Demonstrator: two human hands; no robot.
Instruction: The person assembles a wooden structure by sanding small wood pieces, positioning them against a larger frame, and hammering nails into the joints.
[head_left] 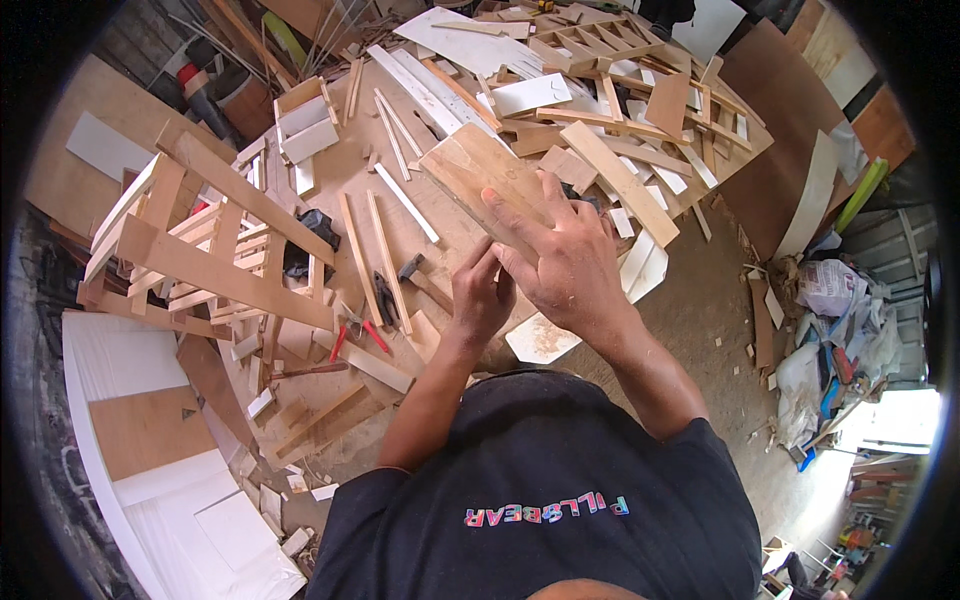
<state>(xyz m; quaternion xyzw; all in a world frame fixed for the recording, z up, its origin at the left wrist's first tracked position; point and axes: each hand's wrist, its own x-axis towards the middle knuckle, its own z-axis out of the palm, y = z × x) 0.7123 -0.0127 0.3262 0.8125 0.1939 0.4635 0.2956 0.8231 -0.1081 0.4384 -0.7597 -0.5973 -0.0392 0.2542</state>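
Note:
In front of me a flat wooden board [470, 165] is tilted up over the worktable. My right hand [570, 255] grips its near end, with two fingers stretched along the face. Close beside, my left hand [483, 290] is closed, its fingertips pressed together at the board's lower left edge. What the left fingers pinch, if anything, is hidden. A hammer [425, 283] lies on the table left of my left hand. Nearby are red-handled pliers [362, 330] and a dark-handled tool [383, 298].
A slatted wooden frame [215, 235] stands at the left of the worktable [340, 400]. Wood strips and offcuts [620, 170] are heaped at the far right. A small wooden box [305, 120] sits at the back left. Plastic bags [820, 340] lie along the right wall.

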